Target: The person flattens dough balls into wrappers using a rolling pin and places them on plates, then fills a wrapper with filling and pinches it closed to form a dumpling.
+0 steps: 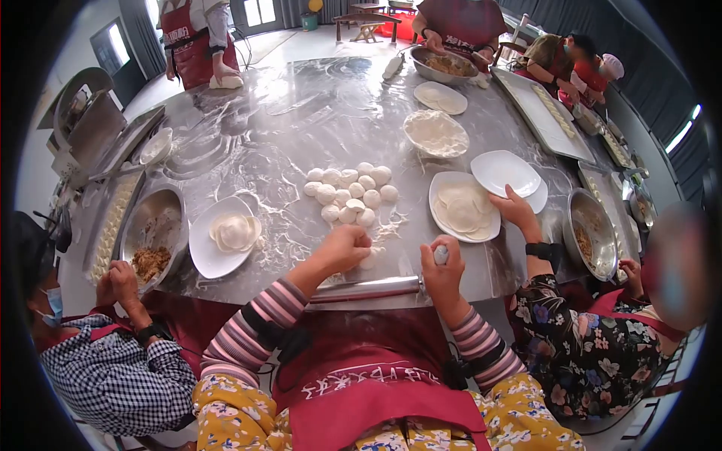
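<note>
My left hand (pixel 344 249) is at the near middle of the steel table, its fingers closed at a small piece of dough (pixel 368 260), which they partly cover. My right hand (pixel 442 272) is wrapped round the handle of a metal rolling pin (pixel 365 290), whose barrel lies along the table's near edge, just in front of me. Beyond my left hand sits a cluster of floured dough balls (pixel 349 192). Rolled wrappers (pixel 462 207) are stacked on a white plate to the right, and more wrappers (pixel 234 231) lie on another plate to the left.
A person's hand (pixel 516 207) at right touches an upper white plate (pixel 505 173). Steel bowls of filling (pixel 154 225) (pixel 592 225) stand on both sides beside co-workers. A flour bowl (pixel 436 134) sits farther back. Trays of dumplings (pixel 543 105) line the edges. Other people work across the table.
</note>
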`<state>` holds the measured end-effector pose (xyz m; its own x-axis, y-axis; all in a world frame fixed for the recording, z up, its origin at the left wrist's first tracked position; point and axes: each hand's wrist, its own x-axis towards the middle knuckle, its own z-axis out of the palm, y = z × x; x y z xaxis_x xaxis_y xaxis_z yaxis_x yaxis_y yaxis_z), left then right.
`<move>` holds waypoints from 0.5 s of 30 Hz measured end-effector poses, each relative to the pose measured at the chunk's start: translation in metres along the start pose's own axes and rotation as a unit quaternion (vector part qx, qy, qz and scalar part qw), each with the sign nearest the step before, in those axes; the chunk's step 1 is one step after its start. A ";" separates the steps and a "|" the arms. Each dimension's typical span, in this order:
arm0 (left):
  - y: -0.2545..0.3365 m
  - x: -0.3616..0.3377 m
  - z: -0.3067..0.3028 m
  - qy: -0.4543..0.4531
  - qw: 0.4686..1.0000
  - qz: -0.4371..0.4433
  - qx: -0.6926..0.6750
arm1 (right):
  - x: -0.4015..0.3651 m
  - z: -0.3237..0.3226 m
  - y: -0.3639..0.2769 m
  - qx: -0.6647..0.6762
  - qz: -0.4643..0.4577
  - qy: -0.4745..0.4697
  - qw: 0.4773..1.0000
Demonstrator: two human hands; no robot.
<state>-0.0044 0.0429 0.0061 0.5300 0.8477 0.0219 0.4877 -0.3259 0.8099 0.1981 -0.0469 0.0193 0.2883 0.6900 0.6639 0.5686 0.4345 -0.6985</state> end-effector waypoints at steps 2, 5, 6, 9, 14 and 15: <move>-0.007 -0.010 -0.001 -0.029 0.994 -0.092 -0.044 | 0.008 0.009 0.011 -0.002 -0.006 -0.007 1.000; 0.009 -0.013 -0.007 -0.043 0.996 -0.081 -0.005 | 0.029 0.035 0.027 -0.017 -0.030 -0.010 0.999; 0.016 -0.011 -0.005 -0.050 0.995 -0.078 0.033 | 0.034 0.040 0.029 -0.032 -0.052 -0.007 0.998; 0.008 -0.006 -0.004 -0.051 0.997 -0.049 0.039 | 0.037 0.043 0.029 -0.015 -0.021 -0.020 0.999; 0.020 -0.026 -0.010 -0.055 0.985 -0.139 -0.085 | 0.007 0.011 0.014 -0.025 0.014 -0.010 1.000; 0.017 -0.029 -0.006 -0.051 0.989 -0.116 -0.081 | 0.005 0.009 0.012 -0.026 -0.002 0.001 1.000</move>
<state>-0.0152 0.0148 0.0229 0.4886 0.8424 -0.2274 0.4909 -0.0500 0.8698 0.1994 -0.0335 0.0118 0.2879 0.6876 0.6665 0.6080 0.4065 -0.6820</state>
